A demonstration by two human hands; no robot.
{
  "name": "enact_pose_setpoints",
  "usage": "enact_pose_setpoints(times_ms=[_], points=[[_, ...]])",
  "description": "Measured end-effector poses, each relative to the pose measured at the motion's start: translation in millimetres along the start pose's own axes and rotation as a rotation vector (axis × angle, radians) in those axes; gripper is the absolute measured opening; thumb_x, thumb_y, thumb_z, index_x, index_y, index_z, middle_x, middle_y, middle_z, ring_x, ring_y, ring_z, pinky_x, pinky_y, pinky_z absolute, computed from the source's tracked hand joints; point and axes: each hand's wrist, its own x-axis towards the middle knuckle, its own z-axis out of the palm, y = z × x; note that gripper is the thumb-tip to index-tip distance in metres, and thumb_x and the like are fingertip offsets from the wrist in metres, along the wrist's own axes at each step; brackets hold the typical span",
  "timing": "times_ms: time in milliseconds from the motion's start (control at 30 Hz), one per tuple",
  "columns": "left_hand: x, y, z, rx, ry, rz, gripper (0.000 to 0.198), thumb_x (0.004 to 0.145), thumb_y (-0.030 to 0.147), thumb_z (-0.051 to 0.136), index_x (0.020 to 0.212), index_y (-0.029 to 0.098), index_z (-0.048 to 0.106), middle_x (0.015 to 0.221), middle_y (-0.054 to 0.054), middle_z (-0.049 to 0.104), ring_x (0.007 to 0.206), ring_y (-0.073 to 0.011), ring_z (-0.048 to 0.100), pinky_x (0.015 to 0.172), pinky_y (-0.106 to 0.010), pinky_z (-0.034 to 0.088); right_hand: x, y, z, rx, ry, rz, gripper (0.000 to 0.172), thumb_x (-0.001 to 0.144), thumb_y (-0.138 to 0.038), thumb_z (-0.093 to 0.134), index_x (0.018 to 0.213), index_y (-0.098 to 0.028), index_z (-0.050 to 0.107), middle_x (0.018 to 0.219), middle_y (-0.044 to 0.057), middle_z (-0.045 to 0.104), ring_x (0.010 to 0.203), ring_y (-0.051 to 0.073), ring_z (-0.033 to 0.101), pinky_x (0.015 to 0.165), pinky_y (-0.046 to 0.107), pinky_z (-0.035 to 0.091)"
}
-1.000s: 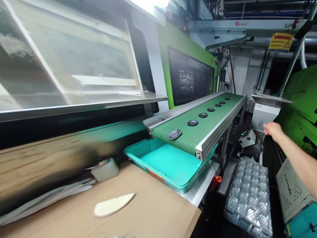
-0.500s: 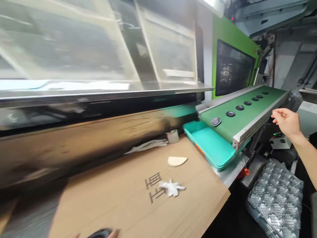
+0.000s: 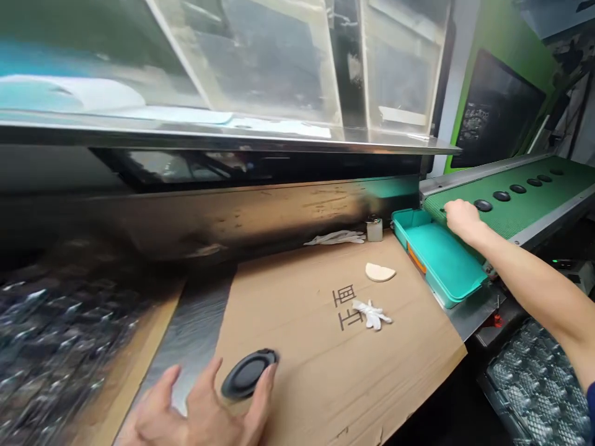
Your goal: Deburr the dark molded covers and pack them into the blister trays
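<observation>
My left hand point(image 3: 204, 402) is at the bottom of the view with thumb and fingers spread around a black round plastic part point(image 3: 248, 373). The thumb lies over its right edge and a fingertip meets its left side; it is tilted above the cardboard point(image 3: 297, 347). My right hand point(image 3: 462, 220) reaches to the near end of the green conveyor belt point(image 3: 530, 214), its fingers closed on another black round plastic part point(image 3: 444, 209), of which only a dark edge shows. Beyond that hand, several similar parts lie in a row on the belt, the nearest one point(image 3: 483, 205) beside the knuckles.
Below the belt's end sits a teal tray point(image 3: 446, 263). On the cardboard are a cream half-round piece point(image 3: 380, 272) and a crumpled white glove point(image 3: 372, 314). A small metal-capped bottle point(image 3: 374, 229) stands at the back. Clear moulded trays point(image 3: 534, 384) lie lower right; others point(image 3: 51, 353) blur at left.
My right hand has moved left from beside the conveyor to its near end and closed on the first part there. My left hand has come further into view with its part. The view has swung left.
</observation>
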Motion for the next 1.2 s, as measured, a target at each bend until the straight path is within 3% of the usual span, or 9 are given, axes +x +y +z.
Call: enact_pose_setpoints(times_ms=[67, 200, 267, 367, 533, 633, 767, 1000, 1200], points=[[7.9, 31.1, 1.0, -0.076, 0.157, -0.101, 0.063, 0.082, 0.049, 0.073, 0.139, 0.031, 0.052, 0.155, -0.013, 0.043, 0.148, -0.0503, 0.033, 0.119, -0.075, 0.023, -11.3, -15.0, 3.9, 0.117, 0.065, -0.156, 0.027, 0.098, -0.022, 0.054, 0.113, -0.016, 0.076, 0.112, 0.017, 0.076, 0.108, 0.032, 0.071, 0.094, 0.042, 0.054], [48.4, 93.2, 30.7, -0.967, -0.312, -0.557, 0.059, 0.099, 0.062, 0.045, 0.136, 0.017, 0.054, 0.134, -0.019, 0.066, 0.12, -0.0323, 0.065, 0.103, -0.052, 0.051, -44.9, -88.7, 43.7, 0.62, 0.163, -0.754, 0.029, 0.098, -0.024, 0.053, 0.119, -0.022, 0.074, 0.117, 0.008, 0.076, 0.109, 0.024, 0.071, 0.097, 0.036, 0.056], [72.3, 103.9, 51.0, -1.409, -0.517, -0.78, 0.068, 0.104, 0.065, 0.022, 0.131, 0.013, 0.058, 0.128, -0.021, 0.069, 0.108, -0.0281, 0.07, 0.095, -0.046, 0.056, -62.1, -132.2, 75.2, 0.723, 0.143, -0.933, 0.038, 0.094, -0.015, 0.05, 0.125, -0.02, 0.072, 0.127, 0.011, 0.072, 0.118, 0.025, 0.067, 0.103, 0.04, 0.055], [91.2, 92.3, 71.9, -1.762, -0.413, -0.835, 0.058, 0.109, 0.051, 0.021, 0.127, 0.015, 0.063, 0.122, -0.015, 0.073, 0.107, -0.0232, 0.072, 0.096, -0.038, 0.056, -76.5, -180.8, 115.9, 0.729, 0.124, -1.012, 0.054, 0.087, -0.008, 0.048, 0.137, -0.019, 0.065, 0.144, 0.014, 0.062, 0.135, 0.03, 0.056, 0.113, 0.054, 0.048], [86.5, 51.1, 73.9, -1.811, -0.107, -0.905, 0.043, 0.108, 0.037, 0.034, 0.112, 0.014, 0.07, 0.111, -0.013, 0.077, 0.099, -0.0217, 0.075, 0.087, -0.033, 0.058, -79.5, -203.5, 146.6, 0.921, 0.032, -1.001, 0.061, 0.087, -0.019, 0.064, 0.147, -0.025, 0.056, 0.163, 0.013, 0.041, 0.149, 0.035, 0.039, 0.119, 0.061, 0.039], [81.3, 40.4, 71.5, -1.757, -0.161, -0.869, 0.044, 0.107, 0.04, 0.038, 0.113, 0.013, 0.072, 0.115, -0.015, 0.077, 0.093, -0.0223, 0.075, 0.077, -0.031, 0.058, -87.4, -199.5, 154.7, 1.199, -0.112, -0.778, 0.08, 0.084, -0.033, 0.078, 0.156, -0.027, 0.043, 0.157, 0.015, 0.049, 0.142, 0.032, 0.051, 0.115, 0.056, 0.047], [71.8, 47.9, 77.7, -1.706, -0.289, -0.826, 0.043, 0.106, 0.042, 0.043, 0.117, 0.012, 0.072, 0.119, -0.016, 0.076, 0.1, -0.024, 0.075, 0.082, -0.032, 0.058, -97.9, -193.2, 161.1, 1.321, -0.182, -0.598, 0.075, 0.079, -0.036, 0.086, 0.146, -0.026, 0.054, 0.143, 0.013, 0.063, 0.128, 0.029, 0.064, 0.111, 0.049, 0.053], [65.1, 58.0, 78.4, -1.727, -0.347, -0.814, 0.063, 0.105, 0.06, 0.032, 0.124, 0.014, 0.071, 0.121, -0.016, 0.076, 0.113, -0.0279, 0.072, 0.101, -0.041, 0.054, -93.0, -182.5, 162.0, 1.34, -0.213, -0.605, 0.072, 0.077, -0.033, 0.088, 0.142, -0.024, 0.057, 0.139, 0.011, 0.067, 0.127, 0.028, 0.065, 0.111, 0.047, 0.055], [64.8, 55.5, 78.1, -1.693, -0.305, -0.84, 0.055, 0.106, 0.051, 0.036, 0.125, 0.014, 0.071, 0.128, -0.016, 0.074, 0.118, -0.0296, 0.071, 0.106, -0.045, 0.051, -88.9, -179.6, 165.8, 1.345, -0.243, -0.691, 0.07, 0.084, -0.031, 0.083, 0.147, -0.024, 0.054, 0.141, 0.011, 0.066, 0.119, 0.025, 0.069, 0.106, 0.043, 0.059]])
